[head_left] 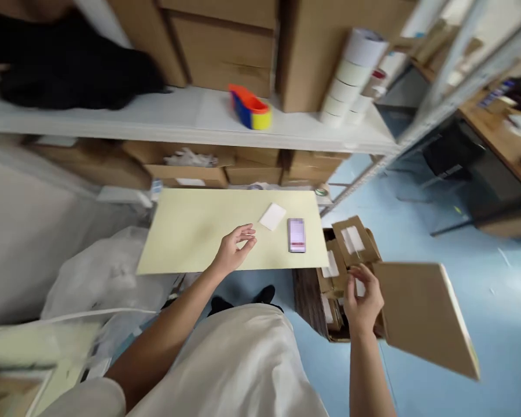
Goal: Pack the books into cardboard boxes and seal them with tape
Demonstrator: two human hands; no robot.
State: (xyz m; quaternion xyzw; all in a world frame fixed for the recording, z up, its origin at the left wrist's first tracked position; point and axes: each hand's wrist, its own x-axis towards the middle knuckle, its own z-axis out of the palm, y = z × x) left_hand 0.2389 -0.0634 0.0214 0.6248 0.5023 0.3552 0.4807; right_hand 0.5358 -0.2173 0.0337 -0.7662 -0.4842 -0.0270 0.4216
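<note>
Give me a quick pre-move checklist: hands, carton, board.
1. Left hand free: ok, fingers loosely curled above the pale board, holding nothing.
2. Right hand on carton: ok, fingers at the folded flats inside.
3. Carton open: ok, big flap swung aside.
4. Board items in place: ok, white card and small pink pack lie flat, apart.
5. Right grip on a flat: cannot tell, blurred.

- Illumination: bright, even, diffuse; shadows faint and soft.
- Mild glare on the white shelf [191, 116] surface.
- Motion blur overall; the tape rolls [351, 75] and right edge smear most.
- Wide-angle distortion bends shelf lines toward the corners.
- The phone [296, 234] screen appears pixelated.
</note>
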